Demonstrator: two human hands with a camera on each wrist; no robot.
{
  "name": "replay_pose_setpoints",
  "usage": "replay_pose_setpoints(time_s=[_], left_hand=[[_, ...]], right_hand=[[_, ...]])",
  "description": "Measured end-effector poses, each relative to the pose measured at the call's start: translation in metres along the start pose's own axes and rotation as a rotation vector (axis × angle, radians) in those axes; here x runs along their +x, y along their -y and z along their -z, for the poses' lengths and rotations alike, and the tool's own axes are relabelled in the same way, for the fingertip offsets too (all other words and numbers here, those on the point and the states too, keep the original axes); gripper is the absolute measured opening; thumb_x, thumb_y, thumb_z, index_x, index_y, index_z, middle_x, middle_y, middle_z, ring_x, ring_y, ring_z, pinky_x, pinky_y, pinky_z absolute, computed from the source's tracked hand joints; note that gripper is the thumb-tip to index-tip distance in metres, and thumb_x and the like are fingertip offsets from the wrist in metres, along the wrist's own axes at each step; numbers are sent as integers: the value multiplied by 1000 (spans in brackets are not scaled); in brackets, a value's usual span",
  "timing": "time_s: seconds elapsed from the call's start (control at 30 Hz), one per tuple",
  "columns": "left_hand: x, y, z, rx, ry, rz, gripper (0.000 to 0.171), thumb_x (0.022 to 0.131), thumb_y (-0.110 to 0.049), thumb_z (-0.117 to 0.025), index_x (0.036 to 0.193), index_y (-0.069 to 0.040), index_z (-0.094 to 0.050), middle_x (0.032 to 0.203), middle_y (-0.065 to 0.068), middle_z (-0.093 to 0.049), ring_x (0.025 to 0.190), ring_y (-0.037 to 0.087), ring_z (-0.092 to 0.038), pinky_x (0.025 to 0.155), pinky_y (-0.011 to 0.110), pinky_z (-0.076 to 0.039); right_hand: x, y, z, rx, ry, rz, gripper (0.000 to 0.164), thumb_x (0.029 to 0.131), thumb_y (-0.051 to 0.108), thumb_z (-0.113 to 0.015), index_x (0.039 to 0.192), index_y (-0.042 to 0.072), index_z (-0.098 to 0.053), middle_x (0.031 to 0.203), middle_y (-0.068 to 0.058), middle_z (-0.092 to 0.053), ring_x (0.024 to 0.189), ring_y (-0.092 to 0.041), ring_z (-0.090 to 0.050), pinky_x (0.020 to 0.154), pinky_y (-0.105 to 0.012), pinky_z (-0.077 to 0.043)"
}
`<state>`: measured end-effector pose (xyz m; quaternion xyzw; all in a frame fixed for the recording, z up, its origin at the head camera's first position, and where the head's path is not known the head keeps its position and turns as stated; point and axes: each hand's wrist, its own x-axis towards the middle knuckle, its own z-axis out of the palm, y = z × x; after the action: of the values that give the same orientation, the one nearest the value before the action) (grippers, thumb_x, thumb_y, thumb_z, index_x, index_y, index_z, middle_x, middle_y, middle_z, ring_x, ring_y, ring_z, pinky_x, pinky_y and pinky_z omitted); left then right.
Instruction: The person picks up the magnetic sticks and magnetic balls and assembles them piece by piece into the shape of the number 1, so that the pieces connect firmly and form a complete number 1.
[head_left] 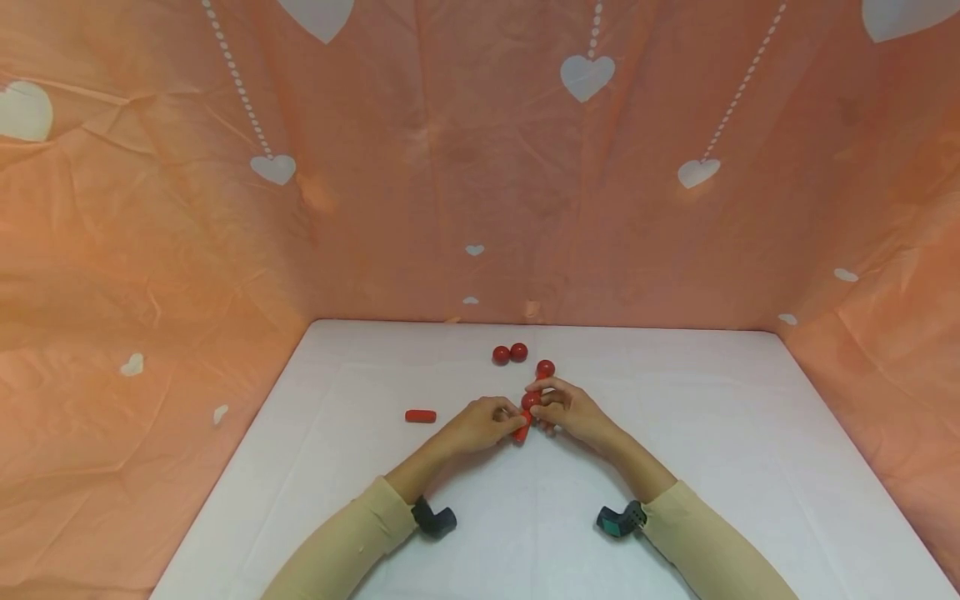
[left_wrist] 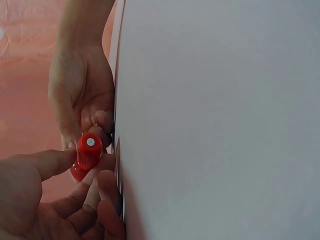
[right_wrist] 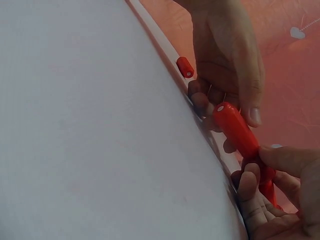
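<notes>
My left hand (head_left: 480, 425) pinches a short red rod (head_left: 521, 433) between thumb and fingers. A pale round spot marks the near end of this rod in both wrist views. At its far end sits a red ball (head_left: 531, 401), which the thumb and fingers of my right hand (head_left: 576, 414) grip. Beyond this ball, partly hidden by the right fingers, a second red rod (right_wrist: 269, 192) continues the line. Another red ball (head_left: 545, 368) shows at the far end of the chain. In the right wrist view, the left fingers are around the near rod.
A loose red rod (head_left: 421, 416) lies on the white table (head_left: 337, 375), left of the left hand. Two red balls (head_left: 501, 356) sit side by side towards the back edge. Orange cloth (head_left: 450, 167) with white hearts rises behind and beside the table.
</notes>
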<state>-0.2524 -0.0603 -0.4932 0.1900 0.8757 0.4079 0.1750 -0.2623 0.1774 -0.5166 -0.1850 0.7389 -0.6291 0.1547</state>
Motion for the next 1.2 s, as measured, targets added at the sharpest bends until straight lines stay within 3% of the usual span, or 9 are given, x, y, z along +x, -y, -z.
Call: replay_pose_setpoints(time_s=[0.27, 0.5, 0.9, 1.2], left_hand=[[0, 1, 12, 5, -10, 12, 24, 107, -32, -67, 118, -11, -75, 91, -3, -74, 80, 14, -64, 74, 31, -53], [0, 0, 26, 2, -49, 21, 22, 107, -30, -67, 118, -12, -74, 95, 0, -74, 77, 16, -67, 69, 29, -56], [14, 3, 40, 170, -276, 4, 20, 105, -31, -70, 119, -16, -73, 109, 1, -76, 100, 21, -70, 88, 45, -56], [34, 7, 45, 186, -327, -16, 32, 103, -27, -73, 130, -11, -67, 121, 8, -71, 105, 26, -68, 88, 47, -57]], right_hand=[[0, 1, -1, -16, -16, -37, 42, 105, 10, -68, 144, -3, -57, 112, -19, -69, 81, -20, -66, 71, -27, -59], [0, 5, -2, -59, -27, -67, 44, 104, 15, -72, 144, 2, -59, 109, -14, -73, 77, -21, -66, 71, -27, -58], [2, 6, -2, -65, -50, -84, 44, 103, 15, -73, 143, 1, -60, 102, -14, -73, 76, -21, -66, 69, -28, -57], [1, 3, -2, -68, -45, -88, 44, 103, 16, -73, 143, 2, -60, 101, -12, -72, 79, -20, -66, 70, -27, -57]])
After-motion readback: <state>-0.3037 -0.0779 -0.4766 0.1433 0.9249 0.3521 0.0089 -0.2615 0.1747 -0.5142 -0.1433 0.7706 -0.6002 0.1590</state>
